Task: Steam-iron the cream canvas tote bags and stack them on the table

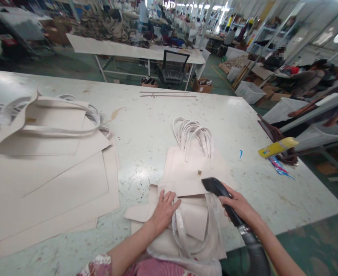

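Note:
My right hand (pixel 238 203) is wrapped round a black vacuum nozzle (pixel 220 191) with a ribbed hose running down toward me. Its flat tip is over the lower right of a cream bag panel (pixel 183 172), close to a small gold metal fitting (pixel 199 173). Whether the tip touches the panel I cannot tell. My left hand (pixel 165 209) lies flat, fingers spread, on the panel's near edge. Looped cream handles (pixel 193 132) fan out at the panel's far end. Nearer me, a second bag piece with plastic-wrapped handles (pixel 182 230) lies partly under my left hand.
A stack of cream bag panels (pixel 56 191) with wrapped handles covers the table's left side. On the right lie a yellow spray can (pixel 278 147), a blue-and-pink packet (pixel 281 168) and a small blue piece (pixel 241 154). Thin brown strips (pixel 169 94) lie at the far edge.

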{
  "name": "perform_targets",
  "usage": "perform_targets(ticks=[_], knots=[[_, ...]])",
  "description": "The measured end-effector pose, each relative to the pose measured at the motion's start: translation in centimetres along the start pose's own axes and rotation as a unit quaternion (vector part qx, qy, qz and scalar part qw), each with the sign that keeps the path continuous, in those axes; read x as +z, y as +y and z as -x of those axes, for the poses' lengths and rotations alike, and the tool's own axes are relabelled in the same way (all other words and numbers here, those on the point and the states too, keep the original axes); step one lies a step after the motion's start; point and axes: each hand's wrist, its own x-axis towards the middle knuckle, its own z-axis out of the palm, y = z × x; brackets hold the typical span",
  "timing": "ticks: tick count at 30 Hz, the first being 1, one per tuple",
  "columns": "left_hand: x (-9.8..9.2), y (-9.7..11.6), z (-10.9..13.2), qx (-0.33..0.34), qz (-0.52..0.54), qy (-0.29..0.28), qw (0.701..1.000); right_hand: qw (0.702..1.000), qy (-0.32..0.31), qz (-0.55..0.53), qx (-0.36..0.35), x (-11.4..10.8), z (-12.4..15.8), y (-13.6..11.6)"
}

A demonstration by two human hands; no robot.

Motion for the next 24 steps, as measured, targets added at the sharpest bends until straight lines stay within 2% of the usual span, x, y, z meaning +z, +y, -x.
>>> perform_targets(ticks=[2, 3, 6, 8, 9, 13, 15, 18, 20, 22, 24], knots=[[0.1, 0.0, 0.1, -0.004, 0.012, 0.019, 1.0, 0.999, -0.031, -0.005, 0.03, 0.4, -0.3, 0.2], [0.2, 0.1, 0.2, -0.006, 0.015, 0.025, 1.0, 0.999, -0.013, -0.01, 0.029, 0.7, -0.7, 0.2], [0.1, 0.2, 0.2, -0.013, 0.014, 0.025, 0.999, 0.993, 0.113, -0.028, -0.014, 1.4, -1.9, 0.0], [-0.2, 0.3, 0.3, -0.016, 0.008, 0.014, 1.0, 0.987, 0.151, -0.035, -0.033, 1.4, -1.6, 0.1], [-0.3, 0.3, 0.3, -0.017, 0.004, 0.008, 1.0, 0.989, 0.142, -0.039, -0.026, 1.4, -1.1, 0.4], [-0.4, 0.2, 0.4, -0.014, 0.0, -0.001, 1.0, 0.997, 0.035, -0.053, 0.043, 1.6, 0.8, 2.2], [-0.3, 0.1, 0.4, -0.013, 0.003, 0.001, 1.0, 0.996, 0.053, -0.046, 0.05, 2.3, 0.7, 2.6], [-0.1, 0.2, 0.6, -0.007, 0.003, 0.001, 1.0, 0.993, 0.116, 0.005, -0.016, 3.9, 0.3, 1.6], [-0.1, 0.2, 0.8, -0.003, 0.003, 0.003, 1.0, 0.995, 0.065, 0.048, -0.06, 5.3, 0.6, 0.3], [0.0, 0.3, 1.0, 0.003, 0.009, 0.01, 1.0, 0.992, -0.042, 0.083, -0.083, 7.1, 1.1, -0.9], [0.0, 0.1, 1.3, 0.005, 0.022, 0.017, 1.0, 0.981, -0.113, 0.121, -0.102, 9.3, 1.3, -1.7]])
